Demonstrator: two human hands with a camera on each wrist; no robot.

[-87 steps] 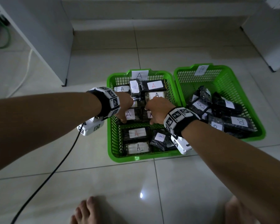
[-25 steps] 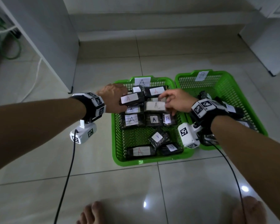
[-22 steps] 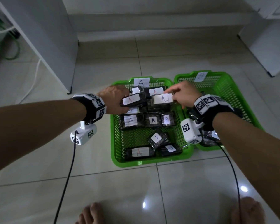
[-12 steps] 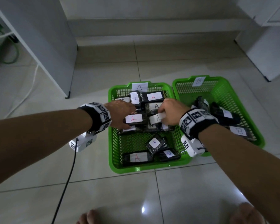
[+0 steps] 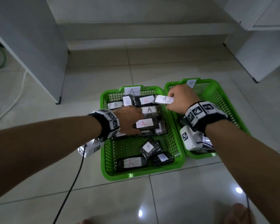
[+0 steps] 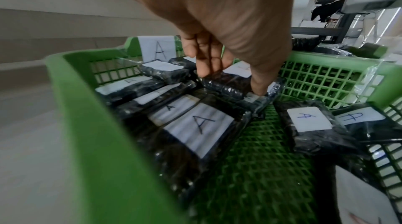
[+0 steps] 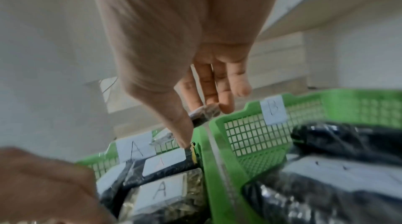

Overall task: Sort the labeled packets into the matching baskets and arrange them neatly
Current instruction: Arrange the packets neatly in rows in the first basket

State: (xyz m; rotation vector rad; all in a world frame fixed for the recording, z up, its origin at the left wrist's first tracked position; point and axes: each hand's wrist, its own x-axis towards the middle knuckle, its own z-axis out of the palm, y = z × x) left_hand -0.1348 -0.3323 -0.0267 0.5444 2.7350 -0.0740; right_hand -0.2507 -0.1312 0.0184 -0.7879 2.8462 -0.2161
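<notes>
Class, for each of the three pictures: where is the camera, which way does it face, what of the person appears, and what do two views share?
Head: above, facing down; both forearms, left hand, right hand, over the green plastic mesh basket tagged A.
Left wrist: under the wrist, along fingers gripping a black wrapped packet.
Right wrist: along fingers pinching a black A-labelled packet, toward the green mesh basket tagged B.
Shared: both wrist views show the paper A tag.
</notes>
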